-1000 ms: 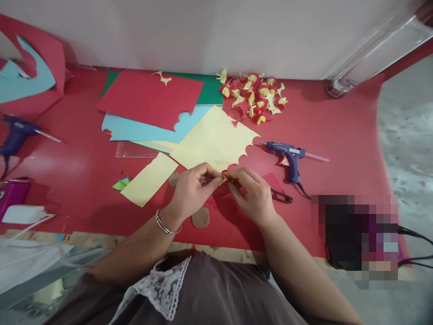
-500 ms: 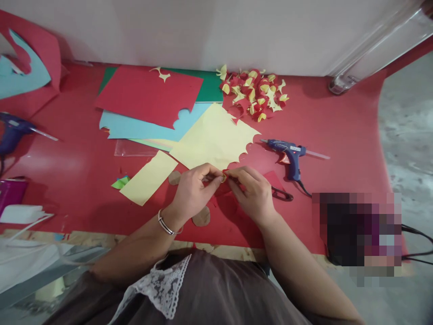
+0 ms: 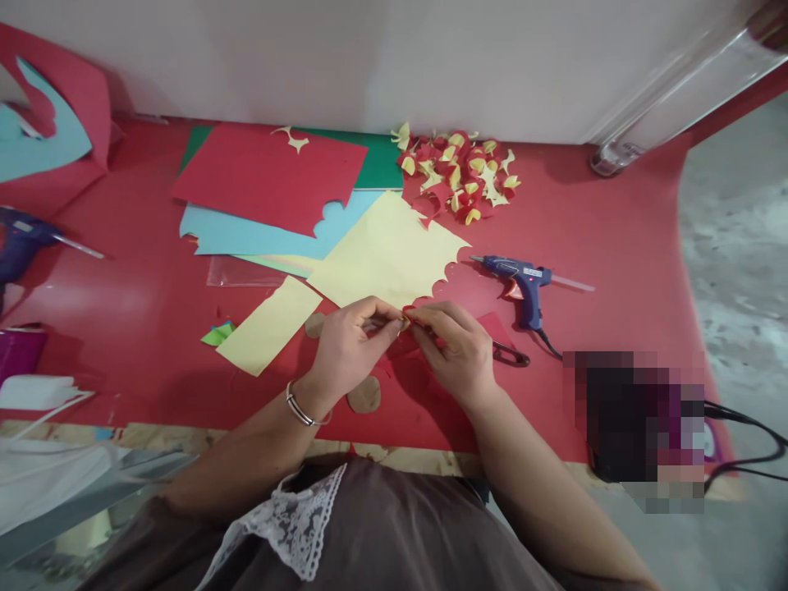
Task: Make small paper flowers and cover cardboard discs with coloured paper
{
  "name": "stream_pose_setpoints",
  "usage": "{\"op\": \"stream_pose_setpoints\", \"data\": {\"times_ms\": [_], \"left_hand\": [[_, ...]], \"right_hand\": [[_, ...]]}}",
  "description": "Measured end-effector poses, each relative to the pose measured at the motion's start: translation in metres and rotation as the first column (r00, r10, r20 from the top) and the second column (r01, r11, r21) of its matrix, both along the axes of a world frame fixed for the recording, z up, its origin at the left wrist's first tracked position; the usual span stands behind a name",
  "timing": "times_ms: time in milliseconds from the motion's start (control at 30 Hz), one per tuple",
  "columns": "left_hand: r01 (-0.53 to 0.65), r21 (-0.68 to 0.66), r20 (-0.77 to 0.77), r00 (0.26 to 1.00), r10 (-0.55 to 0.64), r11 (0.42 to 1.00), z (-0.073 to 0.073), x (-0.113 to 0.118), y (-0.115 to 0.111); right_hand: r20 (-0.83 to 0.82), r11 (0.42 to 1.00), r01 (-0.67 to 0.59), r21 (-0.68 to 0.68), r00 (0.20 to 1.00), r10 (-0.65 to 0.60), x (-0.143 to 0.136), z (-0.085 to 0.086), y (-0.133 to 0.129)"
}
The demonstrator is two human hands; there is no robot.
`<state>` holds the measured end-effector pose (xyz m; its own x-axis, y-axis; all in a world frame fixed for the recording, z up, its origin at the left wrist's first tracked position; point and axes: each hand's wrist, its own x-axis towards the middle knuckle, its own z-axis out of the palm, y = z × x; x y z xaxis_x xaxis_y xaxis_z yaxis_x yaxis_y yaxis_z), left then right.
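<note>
Between my fingertips is a small red-and-yellow paper piece (image 3: pixel 405 320), mostly covered by the fingers. My left hand (image 3: pixel 357 341) pinches it from the left, thumb and forefinger closed. From the right, my right hand (image 3: pixel 452 345) pinches its red edge. Scissors (image 3: pixel 510 355) lie beside my right hand, only a dark handle showing. Beneath and behind the hands is a pale yellow sheet (image 3: pixel 382 246) with a scalloped right edge. Round brown discs (image 3: pixel 364 395) rest near my left wrist, and red paper (image 3: pixel 489 328) lies by the right hand.
A blue glue gun (image 3: pixel 520 283) lies to the right, another glue gun (image 3: pixel 25 238) at far left. Behind sits a pile of red-and-yellow paper pieces (image 3: pixel 459 176). Red (image 3: pixel 271 176) and blue sheets (image 3: pixel 246 226) overlap at back left; a yellow strip (image 3: pixel 271 324) lies nearer.
The view has shifted slightly. Both hands stay in nearly the same pinch around the small paper piece, with no other clear movement.
</note>
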<state>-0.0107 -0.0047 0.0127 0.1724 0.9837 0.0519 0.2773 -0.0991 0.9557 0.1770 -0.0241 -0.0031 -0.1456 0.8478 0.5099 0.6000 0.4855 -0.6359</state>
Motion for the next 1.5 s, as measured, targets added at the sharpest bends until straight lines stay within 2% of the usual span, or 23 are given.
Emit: {"op": "stream_pose_setpoints", "data": {"times_ms": [167,333,400,500,667,800,1000,1100,1300,1500], "left_hand": [[-0.005,-0.121,0.117,0.993,0.020,0.993,-0.003,0.000,0.003],[-0.023,-0.140,0.123,0.992,0.040,0.990,-0.007,0.000,0.003],[-0.034,-0.097,0.087,0.995,0.042,0.995,-0.007,0.001,0.002],[-0.036,0.045,-0.004,0.999,0.036,0.998,-0.005,0.002,0.000],[0.025,0.313,-0.125,0.992,0.015,0.949,-0.002,0.003,-0.002],[0.073,0.375,-0.201,0.980,0.004,0.924,-0.003,0.003,-0.004],[0.084,0.307,-0.290,0.957,0.009,0.948,-0.001,0.002,-0.007],[0.080,0.286,-0.286,0.958,0.005,0.955,-0.003,0.002,-0.008],[0.101,0.251,-0.264,0.964,-0.032,0.963,-0.009,0.001,-0.006],[0.092,0.165,-0.241,0.969,-0.051,0.982,-0.010,-0.001,0.000]], "right_hand": [[0.016,1.000,0.008,0.024,1.000,-0.008,-0.001,0.000,0.001],[0.028,0.999,0.020,0.029,0.999,-0.020,-0.001,-0.001,0.001],[0.030,0.999,0.015,0.031,0.999,-0.016,-0.001,-0.001,0.001],[0.025,0.999,0.013,0.035,1.000,-0.014,-0.001,0.000,0.001],[0.026,1.000,0.018,0.016,0.999,-0.019,0.000,0.002,0.000],[0.022,1.000,0.024,-0.010,0.999,-0.023,0.000,0.000,0.000],[0.004,0.999,0.022,-0.044,1.000,-0.022,-0.001,-0.002,-0.001],[0.019,0.997,0.017,-0.075,1.000,-0.016,-0.001,-0.002,-0.001],[0.089,0.999,-0.006,-0.037,0.996,0.010,0.003,-0.002,0.002],[0.133,0.997,-0.036,-0.072,0.990,0.046,0.005,-0.004,0.004]]}}
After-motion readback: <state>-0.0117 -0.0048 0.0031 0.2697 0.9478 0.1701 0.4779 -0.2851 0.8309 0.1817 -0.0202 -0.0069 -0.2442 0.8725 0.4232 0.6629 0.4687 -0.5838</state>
